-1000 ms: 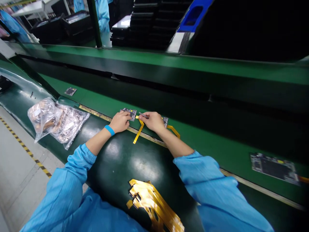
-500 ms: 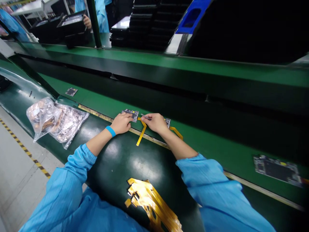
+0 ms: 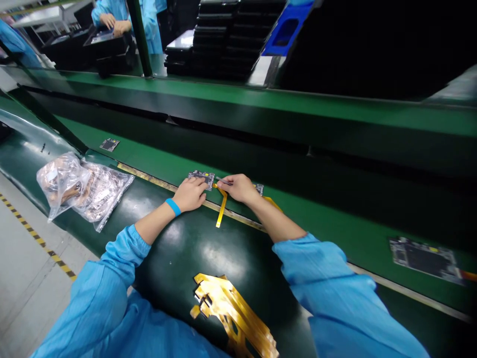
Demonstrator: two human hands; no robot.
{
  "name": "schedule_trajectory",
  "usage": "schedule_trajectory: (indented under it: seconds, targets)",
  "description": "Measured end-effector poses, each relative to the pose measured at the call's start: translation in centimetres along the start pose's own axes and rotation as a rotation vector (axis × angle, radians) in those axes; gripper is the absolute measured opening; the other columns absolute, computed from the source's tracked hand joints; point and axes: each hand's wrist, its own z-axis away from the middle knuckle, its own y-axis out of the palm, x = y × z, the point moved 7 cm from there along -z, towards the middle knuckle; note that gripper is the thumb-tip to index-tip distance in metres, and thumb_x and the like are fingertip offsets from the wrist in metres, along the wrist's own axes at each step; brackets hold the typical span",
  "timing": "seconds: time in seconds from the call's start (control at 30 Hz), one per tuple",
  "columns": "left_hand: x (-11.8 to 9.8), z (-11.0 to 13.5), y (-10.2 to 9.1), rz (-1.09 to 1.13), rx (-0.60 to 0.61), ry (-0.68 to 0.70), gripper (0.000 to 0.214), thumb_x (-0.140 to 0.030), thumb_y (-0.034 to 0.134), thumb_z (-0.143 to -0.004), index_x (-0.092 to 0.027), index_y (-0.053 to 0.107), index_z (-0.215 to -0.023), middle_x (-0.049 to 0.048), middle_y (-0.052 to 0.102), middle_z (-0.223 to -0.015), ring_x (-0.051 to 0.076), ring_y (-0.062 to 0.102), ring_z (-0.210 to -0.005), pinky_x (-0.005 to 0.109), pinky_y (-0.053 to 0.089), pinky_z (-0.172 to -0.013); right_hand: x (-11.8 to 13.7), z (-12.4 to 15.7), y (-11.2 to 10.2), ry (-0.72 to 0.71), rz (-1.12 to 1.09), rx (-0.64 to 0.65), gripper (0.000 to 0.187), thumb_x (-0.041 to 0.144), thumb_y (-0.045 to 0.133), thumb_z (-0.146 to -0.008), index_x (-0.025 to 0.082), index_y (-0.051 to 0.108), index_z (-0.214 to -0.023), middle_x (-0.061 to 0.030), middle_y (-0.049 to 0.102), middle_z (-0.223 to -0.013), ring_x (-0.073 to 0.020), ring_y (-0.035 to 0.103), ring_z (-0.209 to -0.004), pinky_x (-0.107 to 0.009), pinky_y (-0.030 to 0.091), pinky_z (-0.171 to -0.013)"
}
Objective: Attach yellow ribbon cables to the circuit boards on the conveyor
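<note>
A small circuit board (image 3: 201,175) lies on the green belt near its front edge. My left hand (image 3: 190,194) holds it from the near side, fingertips over its top face. At the board's right end, my right hand (image 3: 239,188) pinches a thin grey tool (image 3: 222,181), its tip close to the board's edge; the exact kind of tool is too small to tell. A yellow flex cable (image 3: 222,211) runs from beneath my right fingers, its free end hanging over the wooden edge strip. Another board (image 3: 259,188) with its own flex cable (image 3: 272,202) is partly hidden behind my right wrist.
A pile of flex cables (image 3: 233,313) rests on the green mat before me. Plastic bags (image 3: 93,191) of coppery parts lie left. More boards sit on the belt, at far left (image 3: 109,144) and right (image 3: 425,259). Black trays (image 3: 214,42) are stacked beyond; a co-worker's hands (image 3: 115,25) are there.
The flex cable's free end has swung slightly right. My hands stay at the board, with the view shifted a little. The co-worker now has both hands over a black tray.
</note>
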Motion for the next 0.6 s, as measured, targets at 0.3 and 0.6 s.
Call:
schedule_trajectory:
  seconds: [0.3,0.6]
  targets:
    - [-2.5,0.3,1.1,-0.097,-0.047,-0.007,0.043,-0.034,0.048,-0.105,-0.015,0.066,-0.138,0.0208,0.052,-0.157,0.037,0.049,-0.143,0.049,0.041,-0.113,-0.9,0.3,-0.3,-0.003,-0.015,0.012,0.024,0.041,0.071,-0.083,0.021,0.083,-0.083,-0.002,0.075,-0.071,-0.0179,0.063,-0.066,-0.028,0.041,-0.06]
    - [-4.3,-0.1,1.1,-0.142,-0.047,-0.004,0.052,-0.034,0.044,-0.105,-0.016,0.057,-0.152,0.0237,0.053,-0.152,0.039,0.052,-0.134,0.053,0.041,-0.108,-1.6,0.8,-0.8,-0.022,-0.014,0.015,0.025,0.041,0.07,-0.084,0.02,0.082,-0.085,-0.0032,0.077,-0.075,-0.0204,0.069,-0.074,-0.029,0.046,-0.066]
